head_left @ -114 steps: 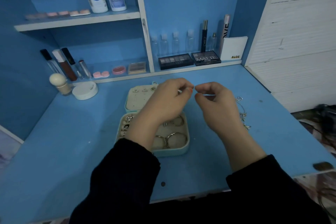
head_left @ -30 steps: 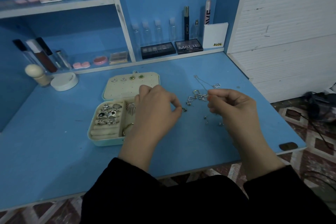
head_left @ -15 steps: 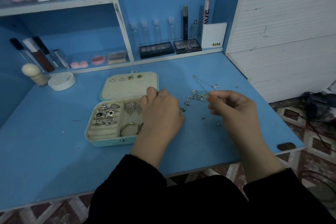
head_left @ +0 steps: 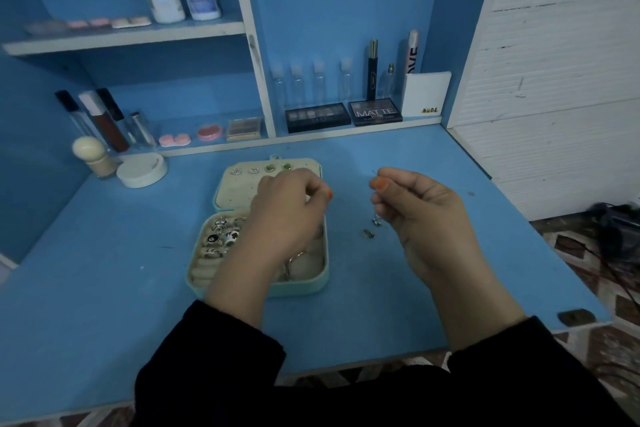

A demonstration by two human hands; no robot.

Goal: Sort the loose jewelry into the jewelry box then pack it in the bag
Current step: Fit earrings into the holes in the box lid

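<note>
The mint jewelry box (head_left: 311, 284) lies open on the blue table (head_left: 104, 270), with its lid (head_left: 228, 194) flat behind it. Several silver rings (head_left: 221, 236) fill its left slots and a bangle (head_left: 294, 263) shows at the right. Earrings (head_left: 268, 169) are pinned along the lid's far edge. My left hand (head_left: 284, 215) hovers over the box, thumb and fingertips pinched on something too small to make out. To the right of the box, my right hand (head_left: 422, 215) pinches a thin chain (head_left: 374, 173). A few loose pieces (head_left: 370, 233) lie on the table between my hands.
A white round compact (head_left: 142, 170) and a sponge applicator (head_left: 91, 156) stand at the back left. Eyeshadow palettes (head_left: 317, 117), small bottles and tubes line the shelf behind. A dark tab (head_left: 576, 316) sits at the table's front right corner. No bag is in view.
Both hands have risen off the table. The left hand went from the loose pieces to above the box. The right hand lifted with the chain, and the pile of loose jewelry looks smaller.
</note>
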